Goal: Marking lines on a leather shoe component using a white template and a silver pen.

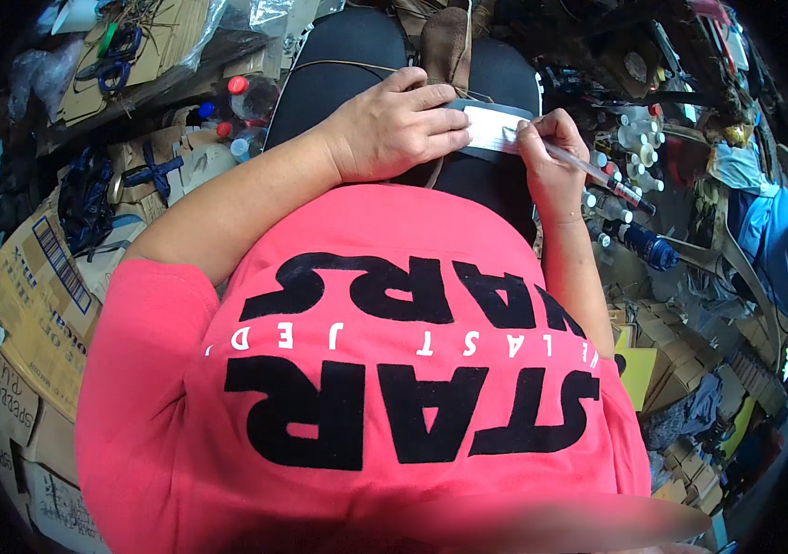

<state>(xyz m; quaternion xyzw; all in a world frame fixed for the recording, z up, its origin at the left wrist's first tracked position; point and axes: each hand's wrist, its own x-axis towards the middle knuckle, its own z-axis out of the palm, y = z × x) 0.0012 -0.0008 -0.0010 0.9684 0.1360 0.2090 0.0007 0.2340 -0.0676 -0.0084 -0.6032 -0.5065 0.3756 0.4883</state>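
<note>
Over my lap, my left hand [403, 126] rests with bent fingers pressed on the left end of a small white card [491, 128]. A dark grey backing shows round the card's edge. My right hand [553, 157] is closed round a pen [593, 172] with a clear barrel and a dark end. Its fingers meet at the card's right side, and the pen slants away to the lower right. Just beyond my left fingers, a brown leather-like piece [446, 46] stands between my knees, with thin cord beside it. The pen's tip is hidden by my fingers.
Small bottles with white caps [636, 143] crowd the right side, near a blue cloth [768, 240]. Clear bottles with red and blue caps [248, 97] stand at left. Blue-handled scissors [115, 69] lie on cardboard at upper left. Cardboard boxes [34, 305] are stacked at lower left.
</note>
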